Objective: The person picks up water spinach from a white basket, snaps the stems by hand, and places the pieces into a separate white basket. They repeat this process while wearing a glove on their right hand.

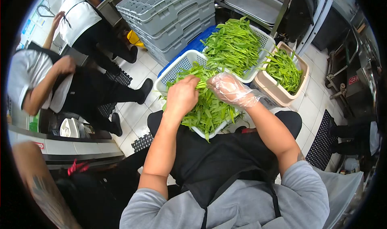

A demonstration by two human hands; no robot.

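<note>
My bare left hand (181, 95) is closed around green stems over a pale perforated basket (164, 80). Close beside it, my right hand (230, 89), in a clear plastic glove, has its fingers closed on the same bunch of stems. Long leafy greens (207, 115) fill the basket beneath both hands, and some hang over its near rim. Just beyond, a second white perforated basket (266, 39) bears a heaped pile of stemmed greens (234, 45). To the right, a beige bin (288, 97) holds more loose leafy greens (284, 71). My fingertips are partly hidden by leaves.
Grey dish racks (165, 15) are stacked behind the baskets. Two people in black aprons stand at the left, and a tattooed arm (44, 188) reaches in at lower left. Black mats (320, 142) lie on the white tile floor (131, 104). Metal shelving holds a tray (256, 5).
</note>
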